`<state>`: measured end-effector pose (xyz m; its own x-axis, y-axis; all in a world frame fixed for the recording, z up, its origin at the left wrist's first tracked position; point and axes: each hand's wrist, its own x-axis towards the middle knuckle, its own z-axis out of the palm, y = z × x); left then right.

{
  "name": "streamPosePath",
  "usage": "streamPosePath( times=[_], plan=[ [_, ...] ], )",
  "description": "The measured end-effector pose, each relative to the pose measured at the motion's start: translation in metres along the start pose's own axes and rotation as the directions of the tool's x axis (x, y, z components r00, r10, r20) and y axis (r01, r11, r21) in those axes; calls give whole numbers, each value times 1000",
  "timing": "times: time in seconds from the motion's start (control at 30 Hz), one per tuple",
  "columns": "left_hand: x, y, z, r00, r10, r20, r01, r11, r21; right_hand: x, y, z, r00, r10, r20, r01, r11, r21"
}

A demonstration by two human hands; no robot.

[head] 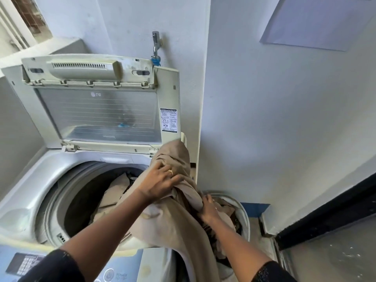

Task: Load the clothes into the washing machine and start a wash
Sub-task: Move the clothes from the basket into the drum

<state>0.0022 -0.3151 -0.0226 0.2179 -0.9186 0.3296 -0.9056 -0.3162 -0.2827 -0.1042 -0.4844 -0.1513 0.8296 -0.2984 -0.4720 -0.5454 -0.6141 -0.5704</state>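
Clothes (114,192) in pale beige lie heaped inside the drum (81,196) of a top-loading washing machine (24,190), whose lid (97,115) stands propped open against the wall (284,119). A person in dark sleeves holds a long beige garment (173,226) that stretches from above the machine's right rear corner, across its right edge, and down toward a laundry basket (245,216) on the floor just beside the machine.

The left hand (162,180), with a gold ring (170,171) on one finger, is raised over the right side of the drum opening. Its fingers are curled and bunched into the upper part of the garment, gripping a thick fold so that the cloth peaks above the knuckles and hangs away below the wrist.

The right hand (209,208) is lower, at the mouth of the basket. Its fingers are closed around a lower fold of the same garment, where the cloth gathers into a tight twist between the two hands. More beige and brown laundry fills the basket under that hand.

A control panel (24,261) with rows of small buttons runs along the near edge of the machine, partly hidden by the left sleeve. A metal tap (155,45) with a blue fitting is fixed to the wall behind the lid, and a pale sheet of paper (313,21) hangs on the wall at upper right.
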Motion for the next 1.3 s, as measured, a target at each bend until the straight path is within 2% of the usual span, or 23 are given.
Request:
streamPosePath(
  times=[0.1,0.2,0.3,0.37,0.47,0.53,0.6,0.67,0.7,0.73,0.8,0.83,0.93,1.03,1.13,1.17,1.2,1.23,1.27,1.3],
  plan=[
    [0,-14,-19,985,-44,-165,41,999,-24,-4,-19,-1,998,-28,-59,36,987,157],
    [-6,-27,-39,952,-160,-260,155,987,-39,-10,-41,-23,979,6,-203,55,953,297],
    [-17,-42,-59,908,-328,-259,322,944,-67,-23,-77,-65,904,-24,-427,166,940,299],
    [-29,-55,-69,861,-432,-268,426,901,-82,-37,-112,-92,844,-101,-527,269,930,251],
    [-45,-74,-81,752,-590,-294,581,804,-126,-61,-170,-124,769,-252,-588,409,900,150],
    [-49,-83,-91,666,-668,-333,642,740,-200,-81,-209,-140,706,-293,-645,475,871,124],
    [-48,-89,-103,547,-742,-387,678,664,-314,-101,-240,-147,630,-312,-711,530,842,100],
    [-49,-94,-111,425,-831,-358,715,551,-431,-111,-257,-140,589,-344,-731,536,844,34],
    [-54,-97,-110,389,-867,-312,737,496,-459,-113,-261,-131,609,-376,-699,510,860,-18],
    [-62,-100,-107,368,-894,-255,769,447,-457,-112,-261,-119,666,-404,-627,469,880,-70],
    [-88,-106,-96,357,-930,-91,857,364,-365,-106,-257,-92,824,-387,-415,375,920,-115],
    [-101,-106,-90,346,-938,24,898,324,-297,-102,-255,-78,873,-365,-322,342,931,-127],
    [-133,-102,-71,286,-884,369,953,221,-209,-88,-252,-38,914,-366,-176,350,929,-118],
    [-137,-95,-61,319,-741,591,945,205,-253,-86,-245,-1,909,-415,36,413,884,-219],
    [-119,-85,-51,397,-660,638,917,262,-300,-80,-219,22,862,-365,351,495,754,-432],
    [-108,-79,-51,434,-634,640,900,275,-339,-76,-209,24,844,-362,396,521,728,-446],
    [-98,-71,-49,483,-596,641,874,282,-397,-74,-198,23,839,-383,386,529,738,-418],
    [-87,-63,-49,523,-549,651,849,276,-450,-72,-186,20,850,-423,314,521,765,-379],
    [-78,-56,-46,564,-498,658,823,276,-496,-69,-175,15,858,-477,189,513,780,-358],
    [-72,-49,-42,580,-454,676,814,288,-504,-64,-163,10,831,-557,3,521,777,-354]
  ],
)
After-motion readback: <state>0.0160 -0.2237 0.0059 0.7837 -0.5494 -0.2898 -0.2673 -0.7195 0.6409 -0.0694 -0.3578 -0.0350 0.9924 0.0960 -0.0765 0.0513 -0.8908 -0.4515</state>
